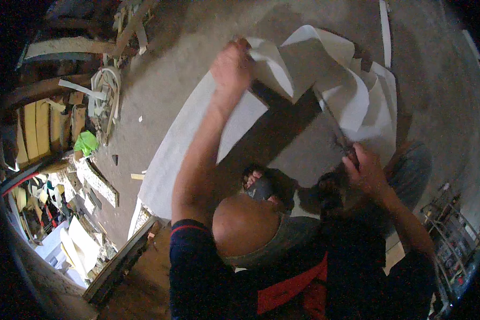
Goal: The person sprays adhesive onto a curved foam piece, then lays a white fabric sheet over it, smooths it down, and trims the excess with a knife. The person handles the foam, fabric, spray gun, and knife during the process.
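A large off-white sheet of thick, cloth-like material (178, 141) lies on the floor before me, its far right part folded up in loose waves. My left hand (232, 66) is closed on the sheet's raised far edge. Beside it, a dark strip (288, 120) runs diagonally between the flat part and the folds; whether it is underside or shadow I cannot tell. In my right hand (365, 168) are what look like long-bladed scissors (330, 113), pointing away toward the strip's end. The fingers partly hide the handles.
Wooden shelving with scraps (40, 128) stands left, near a coiled pale strip (105, 96) and a green bag (86, 143). Offcuts (96, 181) litter the left floor. A long white strip (385, 34) lies far right; a metal rack (456, 240) stands right. My bare knee (245, 226) is close.
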`<state>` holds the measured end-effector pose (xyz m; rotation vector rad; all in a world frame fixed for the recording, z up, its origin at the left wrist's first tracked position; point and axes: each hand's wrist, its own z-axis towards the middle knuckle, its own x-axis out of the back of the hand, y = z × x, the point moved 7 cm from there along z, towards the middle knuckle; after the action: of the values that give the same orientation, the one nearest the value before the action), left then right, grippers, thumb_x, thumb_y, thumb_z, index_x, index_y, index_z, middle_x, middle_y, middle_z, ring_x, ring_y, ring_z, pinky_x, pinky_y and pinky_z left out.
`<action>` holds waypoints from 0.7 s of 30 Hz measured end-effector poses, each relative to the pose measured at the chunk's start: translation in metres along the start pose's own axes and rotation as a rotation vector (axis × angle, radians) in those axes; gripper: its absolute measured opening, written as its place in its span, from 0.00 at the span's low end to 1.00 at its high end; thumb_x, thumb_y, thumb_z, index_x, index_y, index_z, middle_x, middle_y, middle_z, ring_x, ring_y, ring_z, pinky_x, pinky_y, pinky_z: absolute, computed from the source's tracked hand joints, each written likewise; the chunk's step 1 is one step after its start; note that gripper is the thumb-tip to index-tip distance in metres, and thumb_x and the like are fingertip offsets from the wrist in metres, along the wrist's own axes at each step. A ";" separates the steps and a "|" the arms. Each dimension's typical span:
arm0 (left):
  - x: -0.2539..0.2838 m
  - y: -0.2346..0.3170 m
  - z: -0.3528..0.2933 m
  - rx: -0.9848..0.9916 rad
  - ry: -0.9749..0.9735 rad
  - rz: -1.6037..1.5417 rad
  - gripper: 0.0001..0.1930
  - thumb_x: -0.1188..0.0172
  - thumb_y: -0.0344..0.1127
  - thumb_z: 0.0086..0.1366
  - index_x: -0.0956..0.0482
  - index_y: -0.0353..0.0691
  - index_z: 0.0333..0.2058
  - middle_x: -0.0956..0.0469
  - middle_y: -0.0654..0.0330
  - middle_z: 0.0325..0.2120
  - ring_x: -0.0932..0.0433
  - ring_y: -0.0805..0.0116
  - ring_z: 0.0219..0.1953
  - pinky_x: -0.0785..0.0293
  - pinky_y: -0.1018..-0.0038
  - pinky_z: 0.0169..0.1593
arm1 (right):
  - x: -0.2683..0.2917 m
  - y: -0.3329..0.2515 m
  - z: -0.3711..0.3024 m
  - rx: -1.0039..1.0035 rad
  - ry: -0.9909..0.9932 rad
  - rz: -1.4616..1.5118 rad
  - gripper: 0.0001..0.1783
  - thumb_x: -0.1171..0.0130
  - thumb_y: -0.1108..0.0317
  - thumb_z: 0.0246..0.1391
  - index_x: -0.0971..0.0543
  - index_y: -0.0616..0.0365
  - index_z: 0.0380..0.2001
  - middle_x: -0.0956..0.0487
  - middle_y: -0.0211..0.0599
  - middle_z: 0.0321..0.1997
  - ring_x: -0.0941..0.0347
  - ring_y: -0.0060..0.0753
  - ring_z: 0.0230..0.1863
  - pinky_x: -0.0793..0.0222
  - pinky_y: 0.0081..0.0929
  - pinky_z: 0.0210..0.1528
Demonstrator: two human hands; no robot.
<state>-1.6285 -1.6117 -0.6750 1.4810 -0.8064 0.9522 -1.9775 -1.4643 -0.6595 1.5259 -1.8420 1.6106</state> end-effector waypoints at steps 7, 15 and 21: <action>0.041 -0.054 0.092 -0.070 -0.238 -0.145 0.21 0.34 0.45 0.63 0.19 0.35 0.47 0.16 0.49 0.35 0.16 0.57 0.36 0.19 0.63 0.41 | -0.039 -0.065 0.022 0.209 -0.181 -0.056 0.19 0.47 0.59 0.64 0.29 0.63 0.49 0.20 0.56 0.37 0.21 0.60 0.40 0.24 0.52 0.40; 0.015 -0.049 0.086 -0.924 -0.011 0.741 0.13 0.45 0.34 0.68 0.22 0.39 0.49 0.19 0.46 0.40 0.20 0.53 0.46 0.22 0.59 0.48 | -0.080 -0.093 0.095 0.251 0.007 -0.100 0.19 0.48 0.59 0.64 0.25 0.66 0.47 0.19 0.55 0.38 0.20 0.55 0.38 0.22 0.49 0.39; 0.011 -0.037 0.092 -0.725 -0.051 0.585 0.16 0.50 0.42 0.70 0.19 0.37 0.44 0.19 0.46 0.42 0.21 0.46 0.47 0.23 0.58 0.50 | -0.087 -0.080 0.089 0.293 0.085 -0.104 0.22 0.48 0.58 0.64 0.25 0.68 0.49 0.19 0.55 0.38 0.19 0.55 0.37 0.22 0.49 0.40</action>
<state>-1.5796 -1.6983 -0.6844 0.6428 -1.4810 0.8940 -1.8395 -1.4802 -0.7110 1.6087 -1.5075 1.9282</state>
